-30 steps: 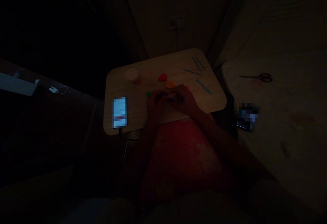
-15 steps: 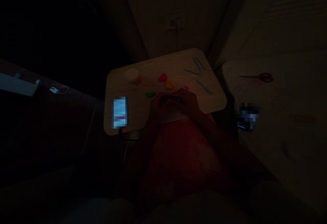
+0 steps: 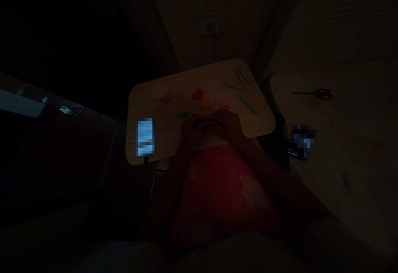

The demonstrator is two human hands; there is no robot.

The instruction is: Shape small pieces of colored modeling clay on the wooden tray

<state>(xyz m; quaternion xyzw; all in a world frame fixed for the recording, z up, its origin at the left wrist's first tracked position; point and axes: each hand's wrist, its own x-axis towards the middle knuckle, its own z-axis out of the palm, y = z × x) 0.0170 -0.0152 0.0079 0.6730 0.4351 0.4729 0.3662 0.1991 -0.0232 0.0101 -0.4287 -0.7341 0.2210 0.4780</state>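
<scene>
In the dim head view, my left hand (image 3: 189,132) and my right hand (image 3: 231,124) meet over the near edge of a small wooden-topped table (image 3: 174,136). Both have curled fingers around something dark between them, too poorly lit to make out. Just beyond them lie soft-looking lumps like modelling clay: a green lump (image 3: 183,115), a red lump (image 3: 197,94) and an orange lump (image 3: 206,102). A pink ring-like piece (image 3: 226,106) lies right by my right hand's fingers.
A pale tub (image 3: 160,91) stands at the table's back left, a lit phone (image 3: 145,138) at front left. Several thin blue-green tools, including a knife-like one (image 3: 248,105), lie at right. Scissors (image 3: 321,94) rest on a pale surface farther right. A cable (image 3: 152,169) hangs below the phone.
My hands stay together in nearly the same place, with only slight finger movement. The picture has become a little darker over the table; the lumps and tools lie where they were.
</scene>
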